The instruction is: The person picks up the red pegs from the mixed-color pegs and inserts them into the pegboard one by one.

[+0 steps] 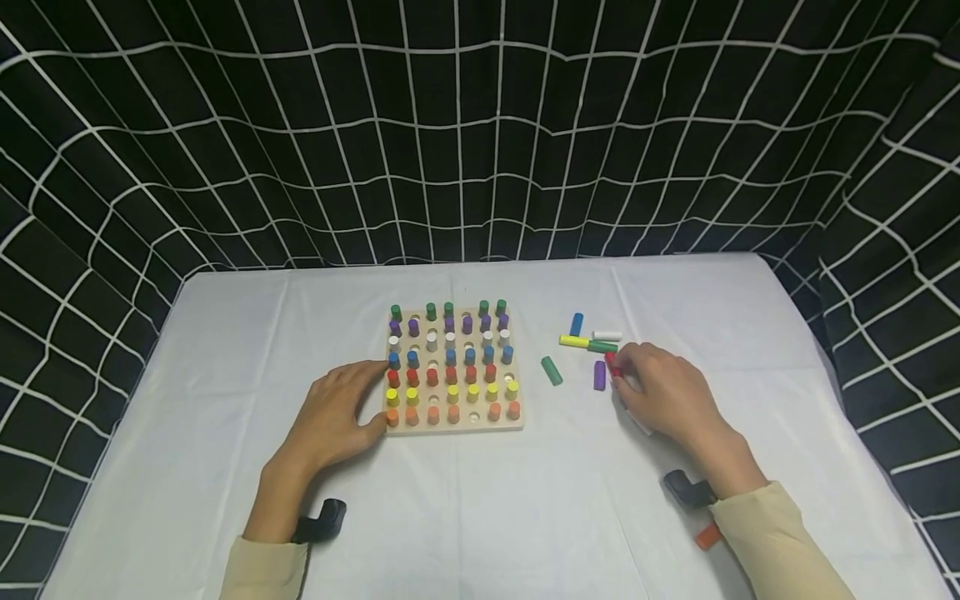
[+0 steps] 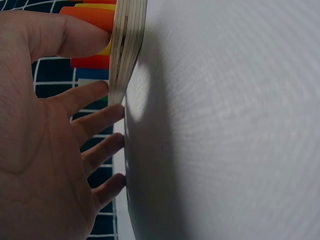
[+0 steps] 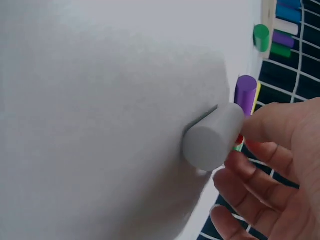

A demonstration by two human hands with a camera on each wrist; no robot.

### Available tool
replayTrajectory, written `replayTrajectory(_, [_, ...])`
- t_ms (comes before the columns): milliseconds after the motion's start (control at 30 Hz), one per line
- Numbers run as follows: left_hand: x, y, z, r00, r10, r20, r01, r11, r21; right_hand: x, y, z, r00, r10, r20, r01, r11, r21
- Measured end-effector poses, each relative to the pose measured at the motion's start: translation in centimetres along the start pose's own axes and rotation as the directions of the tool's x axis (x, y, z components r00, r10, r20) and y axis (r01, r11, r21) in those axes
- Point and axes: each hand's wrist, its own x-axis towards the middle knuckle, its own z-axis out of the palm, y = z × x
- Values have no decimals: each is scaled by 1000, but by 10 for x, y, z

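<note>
A wooden pegboard (image 1: 455,431) carries rows of colored pegs, with some holes bare. My left hand (image 1: 335,414) rests against its left side, thumb at the near corner and fingers fairly straight; in the left wrist view the thumb and index fingertip touch the board's edge (image 2: 122,55). To the right of the board, my right hand (image 1: 663,387) pinches a red peg (image 1: 612,363) between thumb and index finger, low over the cloth. In the right wrist view the fingers mostly hide that peg, and a white peg (image 3: 205,147) lies in front of the thumb.
Loose pegs lie between board and right hand: blue (image 1: 577,324), yellow (image 1: 573,342), white (image 1: 607,336), purple (image 1: 599,375) and two green ones, one of them (image 1: 551,371) nearer the board. An orange peg (image 1: 707,536) lies beside the right sleeve. A black netted curtain (image 1: 465,150) surrounds the white-covered table.
</note>
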Motion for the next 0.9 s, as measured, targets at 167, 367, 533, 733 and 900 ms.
replayTrajectory(167, [0, 1, 0, 1000, -4, 1, 4, 1000, -1, 0, 5, 1, 997, 69, 18, -68, 998, -10])
replayTrajectory(367, [1, 1, 0, 1000, -5, 1, 5, 1000, 4, 1, 6, 1, 994, 106, 10, -106, 994, -15])
replayTrajectory(533, [1, 1, 1, 1000, -3, 0, 3, 1000, 0, 2, 7, 2, 995, 97, -4, -97, 995, -28])
replayTrajectory(733, [0, 2, 0, 1000, 1, 0, -1, 1000, 1, 0, 6, 0, 993, 115, -1, -115, 993, -38])
replayTrajectory(900, [0, 0, -1, 1000, 6, -3, -6, 1000, 7, -3, 3, -5, 993, 119, -9, -119, 993, -24])
